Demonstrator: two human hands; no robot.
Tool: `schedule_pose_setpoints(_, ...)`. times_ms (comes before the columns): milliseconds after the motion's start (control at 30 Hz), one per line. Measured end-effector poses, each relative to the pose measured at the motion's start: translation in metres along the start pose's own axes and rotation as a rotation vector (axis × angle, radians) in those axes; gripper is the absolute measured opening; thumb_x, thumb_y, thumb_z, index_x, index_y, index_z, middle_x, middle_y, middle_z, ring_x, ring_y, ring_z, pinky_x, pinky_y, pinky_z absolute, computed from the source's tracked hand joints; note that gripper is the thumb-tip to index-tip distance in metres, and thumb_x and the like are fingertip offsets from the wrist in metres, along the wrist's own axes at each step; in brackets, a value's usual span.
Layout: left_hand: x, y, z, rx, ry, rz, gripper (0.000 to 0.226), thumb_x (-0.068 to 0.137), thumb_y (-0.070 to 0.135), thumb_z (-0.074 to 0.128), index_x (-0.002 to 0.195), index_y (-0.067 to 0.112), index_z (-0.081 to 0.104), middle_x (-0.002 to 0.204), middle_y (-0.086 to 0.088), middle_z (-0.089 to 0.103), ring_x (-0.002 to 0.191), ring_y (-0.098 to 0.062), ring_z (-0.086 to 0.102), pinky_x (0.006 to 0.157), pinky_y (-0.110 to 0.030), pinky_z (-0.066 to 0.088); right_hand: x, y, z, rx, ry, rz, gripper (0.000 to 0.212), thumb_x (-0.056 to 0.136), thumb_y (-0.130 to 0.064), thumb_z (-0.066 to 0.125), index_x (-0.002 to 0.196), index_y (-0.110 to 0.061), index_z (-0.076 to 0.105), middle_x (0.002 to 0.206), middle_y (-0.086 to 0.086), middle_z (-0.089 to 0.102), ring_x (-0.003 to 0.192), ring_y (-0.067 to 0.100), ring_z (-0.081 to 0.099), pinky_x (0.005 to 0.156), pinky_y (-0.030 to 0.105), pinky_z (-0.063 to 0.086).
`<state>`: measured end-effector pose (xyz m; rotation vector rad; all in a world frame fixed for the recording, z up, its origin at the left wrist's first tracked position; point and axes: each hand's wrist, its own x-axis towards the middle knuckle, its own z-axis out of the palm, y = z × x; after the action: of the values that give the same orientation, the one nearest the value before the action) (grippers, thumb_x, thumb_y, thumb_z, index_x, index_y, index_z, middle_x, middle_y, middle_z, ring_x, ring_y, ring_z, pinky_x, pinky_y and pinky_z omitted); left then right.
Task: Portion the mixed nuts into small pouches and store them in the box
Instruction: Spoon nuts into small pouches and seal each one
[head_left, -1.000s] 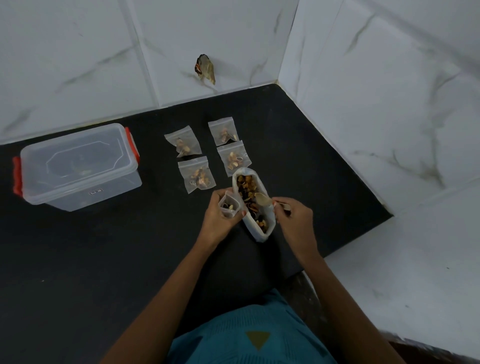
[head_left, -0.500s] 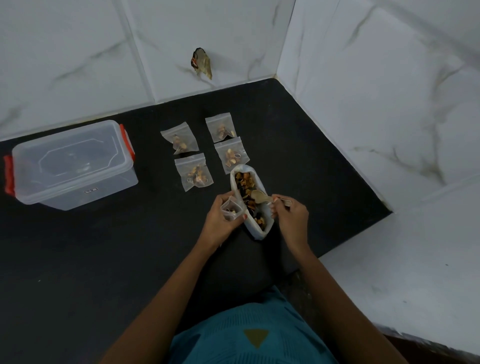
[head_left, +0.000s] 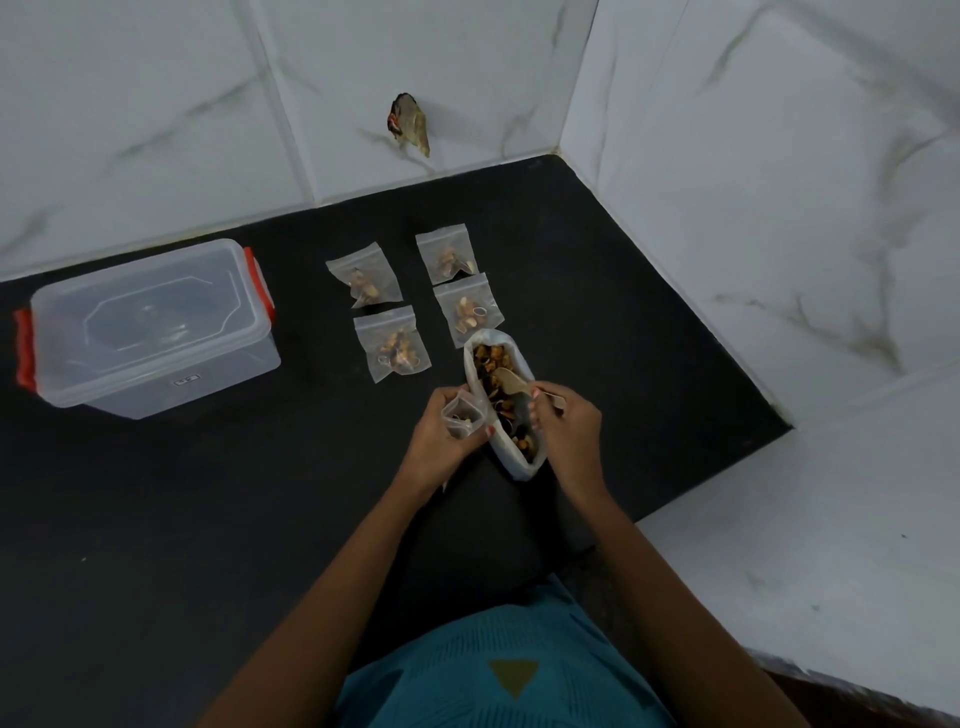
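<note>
A white bag of mixed nuts (head_left: 511, 457) lies open on the black counter (head_left: 208, 519). My left hand (head_left: 441, 441) holds a small clear pouch (head_left: 462, 413) open, with a few nuts inside, just left of the bag. My right hand (head_left: 569, 434) grips a wooden spoon (head_left: 511, 379) whose bowl sits in the nuts. Several filled pouches lie behind the bag, among them one (head_left: 366, 278) at the back left and one (head_left: 467, 309) touching the bag's far end. The clear box (head_left: 150, 327) with red clips stands closed at the left.
White marble walls (head_left: 779, 208) close the counter at the back and right. A hole with debris (head_left: 408, 124) marks the back wall. A white ledge (head_left: 831, 545) lies lower right of the counter.
The spoon's bowl has dipped a little deeper into the nuts. My left hand and its pouch stay beside the bag; the camera has shifted slightly.
</note>
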<state>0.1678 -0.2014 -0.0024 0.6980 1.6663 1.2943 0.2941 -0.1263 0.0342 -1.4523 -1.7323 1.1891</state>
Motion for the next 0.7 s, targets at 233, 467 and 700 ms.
schedule_pose_setpoints(233,0.001,0.001,0.0,-0.006,-0.009,-0.008,0.042,0.078,0.007,0.071,0.113,0.017,0.049,0.114,0.005,0.057,0.105,-0.004,0.056,0.087,-0.021,0.046,0.01,-0.004,-0.003,0.223,-0.001,0.196,0.016,0.091,-0.006,0.053,0.102,-0.002,0.064,0.067,0.0,0.06,0.047,-0.007,0.054,0.05,0.006,0.044)
schedule_pose_setpoints(467,0.001,0.005,-0.002,0.031,-0.024,-0.02,0.042,0.078,0.008,0.071,0.112,0.02,0.048,0.11,0.006,0.056,0.097,0.001,0.054,0.076,-0.013,0.044,0.013,-0.005,0.001,0.443,0.047,0.417,0.012,0.09,-0.004,0.055,0.087,0.0,0.066,0.065,0.004,0.059,0.053,0.004,0.055,0.054,0.013,0.047)
schedule_pose_setpoints(700,0.001,0.007,-0.002,0.045,-0.017,-0.038,0.043,0.078,0.01,0.071,0.113,0.02,0.048,0.112,0.003,0.058,0.099,-0.003,0.055,0.076,-0.013,0.044,0.013,-0.008,-0.004,0.437,-0.01,0.439,0.011,0.089,-0.005,0.056,0.084,-0.004,0.065,0.067,0.005,0.061,0.059,0.008,0.055,0.054,0.014,0.048)
